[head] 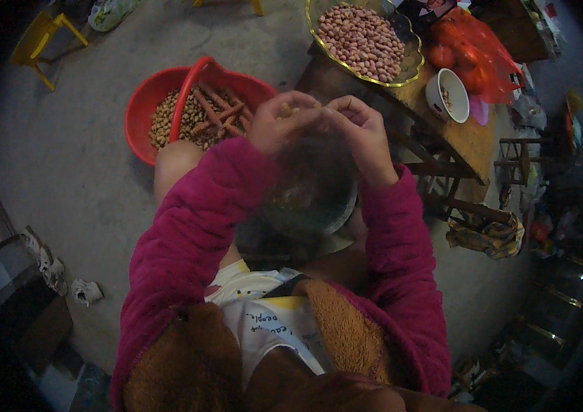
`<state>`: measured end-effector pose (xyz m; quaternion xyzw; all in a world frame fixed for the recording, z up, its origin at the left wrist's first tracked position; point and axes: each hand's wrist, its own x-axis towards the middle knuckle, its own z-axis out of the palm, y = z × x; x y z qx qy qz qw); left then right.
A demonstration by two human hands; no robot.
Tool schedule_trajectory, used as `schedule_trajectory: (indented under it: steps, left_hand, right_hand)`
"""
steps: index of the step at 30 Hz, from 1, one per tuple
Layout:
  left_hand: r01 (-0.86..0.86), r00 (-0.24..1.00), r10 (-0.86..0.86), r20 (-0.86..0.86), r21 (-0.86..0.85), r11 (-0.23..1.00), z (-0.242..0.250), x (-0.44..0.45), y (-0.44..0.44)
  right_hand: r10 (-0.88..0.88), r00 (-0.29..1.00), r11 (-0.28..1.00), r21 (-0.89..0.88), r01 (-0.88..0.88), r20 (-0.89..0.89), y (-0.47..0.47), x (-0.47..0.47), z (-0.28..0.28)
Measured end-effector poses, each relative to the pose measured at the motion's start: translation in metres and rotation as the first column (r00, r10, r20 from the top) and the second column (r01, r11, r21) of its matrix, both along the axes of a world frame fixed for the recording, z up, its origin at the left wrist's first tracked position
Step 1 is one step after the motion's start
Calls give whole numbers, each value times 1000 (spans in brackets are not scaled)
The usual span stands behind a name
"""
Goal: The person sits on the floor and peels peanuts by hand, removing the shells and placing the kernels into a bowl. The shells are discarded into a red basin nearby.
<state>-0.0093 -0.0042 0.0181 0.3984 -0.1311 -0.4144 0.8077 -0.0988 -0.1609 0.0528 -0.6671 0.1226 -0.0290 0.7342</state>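
Observation:
In front of me, my left hand (284,121) curls around a few unshelled peanuts (287,109). Its thumb and forefinger meet the fingertips of my right hand (361,123) at a small peanut (318,106), which both hands pinch; the fingers partly hide it. Below the hands, between my knees, is a dark round basin (343,216) with blurred pale bits inside. Left of the hands, a red plastic basket (139,110) with an arched handle holds unshelled peanuts (165,118) and several reddish-brown stripped corn cobs (219,110).
A wooden table (469,141) at upper right bears a gold-rimmed bowl (415,69) of shelled pink peanuts (361,41), a white bowl (461,98) with small scraps and a red plastic bag (477,56). A yellow stool (39,46) and white shoes (85,292) are on the concrete floor at left.

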Motion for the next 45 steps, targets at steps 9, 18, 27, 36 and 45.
schedule_trajectory:
  steps: [9, 18, 27, 36, 45]
  left_hand:
    - [-89, 996, 89, -12, -15, 996, 2, -2, 1]
    - [14, 1000, -13, -22, 28, 1000, 6, 2, 7]
    - [-51, 991, 40, -126, -83, 995, -11, -1, -1]
    - [-59, 974, 16, -226, -187, 981, -1, -4, -1]
    - [-26, 964, -7, -267, -122, 992, 0, -6, -5]
  right_hand:
    - [-29, 997, 994, -104, 36, 68, 17, 0, 7]
    - [-45, 995, 986, -158, 59, 91, 23, 0, -4]
    - [-196, 975, 964, 203, 174, 99, 36, 1, -14]
    - [-245, 969, 828, 512, 227, -33, 39, 3, -3]
    - [-272, 960, 810, 521, 269, -72, 26, 1, 19]
